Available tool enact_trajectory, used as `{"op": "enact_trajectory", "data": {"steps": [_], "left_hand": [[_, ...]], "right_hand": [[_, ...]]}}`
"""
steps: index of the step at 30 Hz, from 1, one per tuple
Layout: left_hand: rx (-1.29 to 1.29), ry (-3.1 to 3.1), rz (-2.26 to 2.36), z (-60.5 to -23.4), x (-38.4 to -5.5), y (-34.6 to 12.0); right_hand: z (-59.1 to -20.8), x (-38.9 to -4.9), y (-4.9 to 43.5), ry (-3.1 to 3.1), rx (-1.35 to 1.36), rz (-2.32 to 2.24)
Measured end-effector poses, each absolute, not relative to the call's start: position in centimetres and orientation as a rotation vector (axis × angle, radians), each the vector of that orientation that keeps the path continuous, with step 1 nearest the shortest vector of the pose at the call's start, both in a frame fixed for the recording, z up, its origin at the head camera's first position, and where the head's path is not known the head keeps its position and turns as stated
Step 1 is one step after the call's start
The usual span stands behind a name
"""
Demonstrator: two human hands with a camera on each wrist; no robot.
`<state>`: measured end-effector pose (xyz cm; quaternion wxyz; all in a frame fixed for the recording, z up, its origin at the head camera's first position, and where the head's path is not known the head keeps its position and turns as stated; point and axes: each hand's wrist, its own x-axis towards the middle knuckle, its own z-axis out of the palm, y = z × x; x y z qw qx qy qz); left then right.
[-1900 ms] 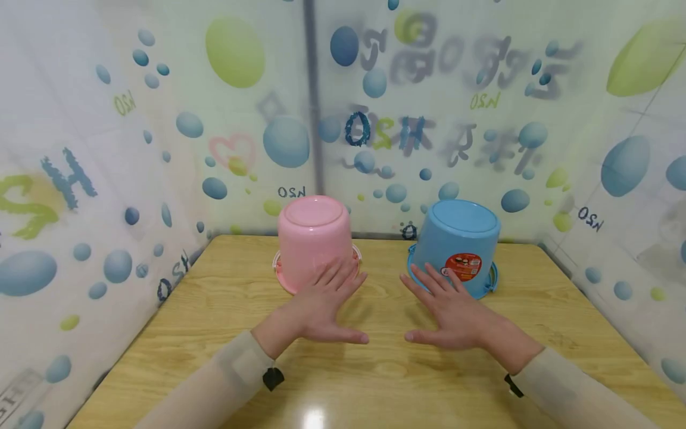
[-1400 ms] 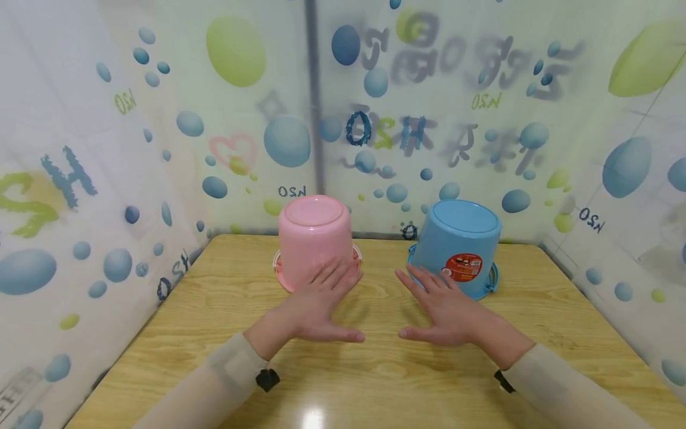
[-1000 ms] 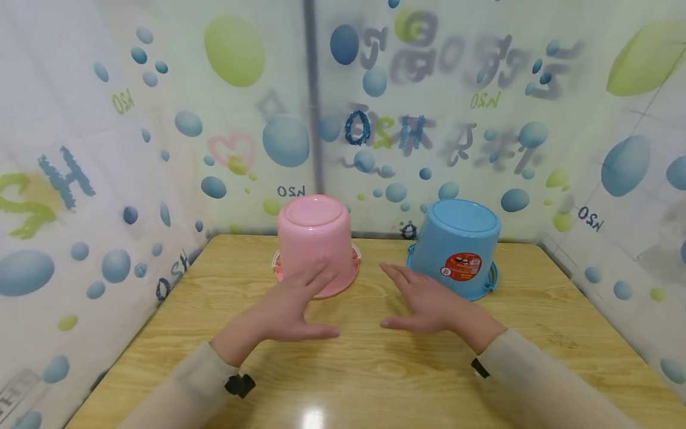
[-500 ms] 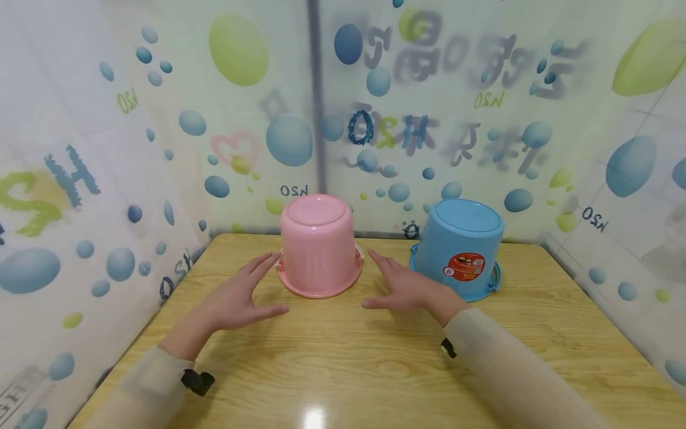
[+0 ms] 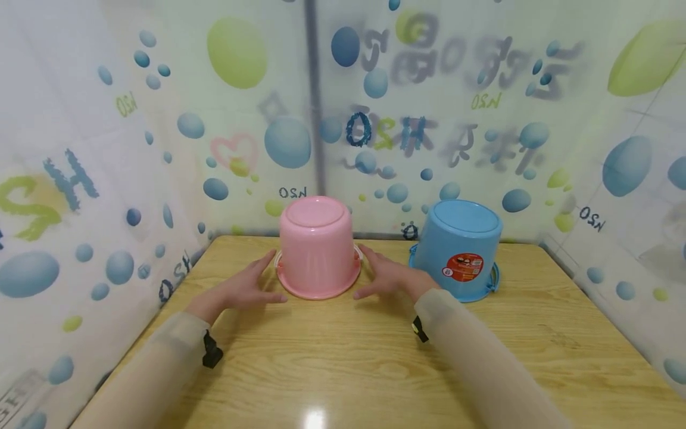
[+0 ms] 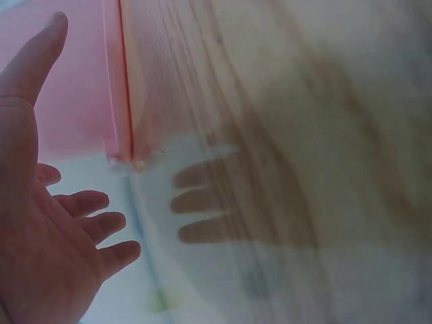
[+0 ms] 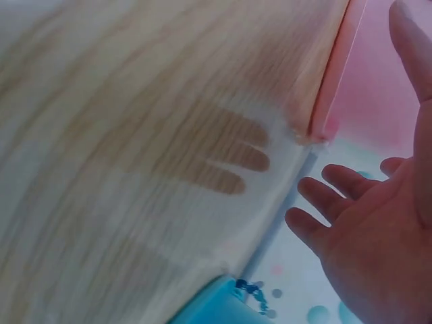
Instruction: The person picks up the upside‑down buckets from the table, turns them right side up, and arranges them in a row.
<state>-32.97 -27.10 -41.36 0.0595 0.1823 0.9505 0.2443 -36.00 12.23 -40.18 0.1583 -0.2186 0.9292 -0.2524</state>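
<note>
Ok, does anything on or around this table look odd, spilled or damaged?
No spill or damage shows. Both the pink bucket and the blue bucket stand upside down, and the lettering on the back wall reads backwards, as if mirrored.

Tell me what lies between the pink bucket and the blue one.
The head view shows the right hand between the pink bucket and the blue bucket, with wooden tabletop visible beyond it.

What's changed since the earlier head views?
The left hand has moved left, from before the pink bucket to its left side. The right hand has moved left, from before the blue bucket to the pink one's right side. Neither grips anything. Both buckets stay upside down in place.
</note>
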Motion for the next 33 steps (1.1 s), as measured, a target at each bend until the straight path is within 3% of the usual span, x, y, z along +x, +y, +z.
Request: {"op": "enact_trajectory", "data": {"steps": [13, 33], "left_hand": [[0.472, 2.769, 0.888, -42.8, -36.2, -27.0], [0.645, 2.7, 1.08, -43.0, -36.6, -26.3]], "right_hand": [[-41.9, -38.3, 11.3, 2.556, -0.51, -0.926], [-41.5, -37.7, 10.6, 2.657, -0.56, -0.755]]}}
